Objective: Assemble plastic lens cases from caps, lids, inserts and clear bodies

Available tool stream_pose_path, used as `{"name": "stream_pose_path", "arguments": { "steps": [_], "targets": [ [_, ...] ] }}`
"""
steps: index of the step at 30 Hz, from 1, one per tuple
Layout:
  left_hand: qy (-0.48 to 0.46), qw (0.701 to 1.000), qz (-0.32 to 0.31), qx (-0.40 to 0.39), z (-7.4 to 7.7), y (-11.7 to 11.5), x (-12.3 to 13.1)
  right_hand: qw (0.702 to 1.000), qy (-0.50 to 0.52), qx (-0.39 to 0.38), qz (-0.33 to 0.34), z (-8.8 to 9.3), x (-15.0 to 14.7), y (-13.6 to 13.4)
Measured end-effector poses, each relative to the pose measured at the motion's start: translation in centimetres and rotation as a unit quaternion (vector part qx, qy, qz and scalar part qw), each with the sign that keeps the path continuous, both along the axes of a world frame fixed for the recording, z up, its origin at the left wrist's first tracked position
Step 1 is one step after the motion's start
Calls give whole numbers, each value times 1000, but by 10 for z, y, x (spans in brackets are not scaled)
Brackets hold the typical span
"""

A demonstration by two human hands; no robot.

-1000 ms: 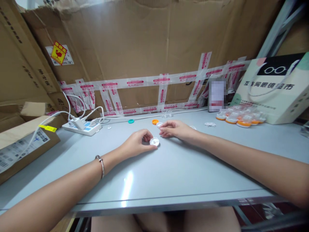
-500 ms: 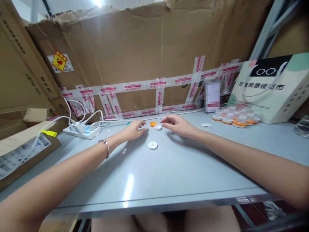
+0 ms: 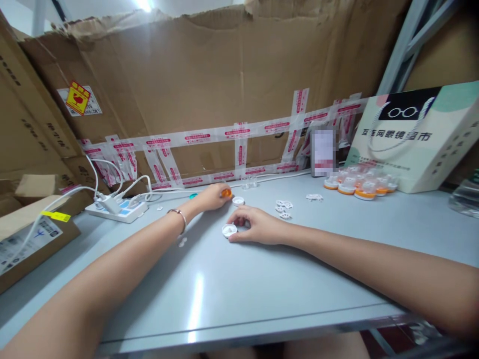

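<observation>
My left hand (image 3: 215, 197) is closed on a small orange round cap (image 3: 226, 192), its fingers around the near side. Close to the table's middle, my right hand (image 3: 254, 225) has thumb and fingers on the rim of a white round disc-shaped part (image 3: 229, 231) that lies on the surface. Between the hands sits a second white round part (image 3: 238, 201). Behind my left wrist a green ring-like piece (image 3: 193, 196) partly shows. Several small white cut-out pieces (image 3: 284, 205) lie beyond my right hand. Two tiny pale discs (image 3: 182, 242) rest beside my left forearm.
A power strip (image 3: 118, 208) with cables stands at the left, near an open carton (image 3: 41, 229). Clear-topped orange and white round assemblies (image 3: 362, 184) cluster at right, by a phone (image 3: 324, 150) and paper bag (image 3: 400, 139). Clear round pieces (image 3: 250, 182) lie at the back.
My left hand has reached forward and taken hold of the orange cap. My right hand has come back toward me from the farther white part to the nearer white disc, uncovering the white cut-out pieces.
</observation>
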State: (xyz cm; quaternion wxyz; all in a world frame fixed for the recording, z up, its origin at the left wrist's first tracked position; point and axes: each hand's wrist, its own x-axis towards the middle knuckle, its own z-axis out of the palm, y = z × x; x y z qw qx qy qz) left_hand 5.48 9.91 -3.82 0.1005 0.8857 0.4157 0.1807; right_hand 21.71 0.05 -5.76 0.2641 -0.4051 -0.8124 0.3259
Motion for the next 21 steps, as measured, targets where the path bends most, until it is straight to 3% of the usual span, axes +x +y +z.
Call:
{"name": "stream_pose_path", "arguments": {
  "steps": [4,6,8,12,16,21],
  "targets": [
    [-64,997,29,-43,23,-33,-22,979,142,-145,3,4,0,1],
    [-172,973,12,-151,33,-56,-33,966,182,-184,-14,8,0,0],
    [-215,953,-9,-215,38,-80,-41,958,203,-199,-44,12,-2,-3],
    [-282,926,-60,-244,32,-107,-48,950,227,-198,-78,19,-6,-10],
    [-307,910,-95,-262,20,-108,-46,954,216,-183,-97,23,-10,-16],
    [-313,919,-86,-224,15,-107,-47,957,218,-161,-102,20,-9,-15]
  ]
}}
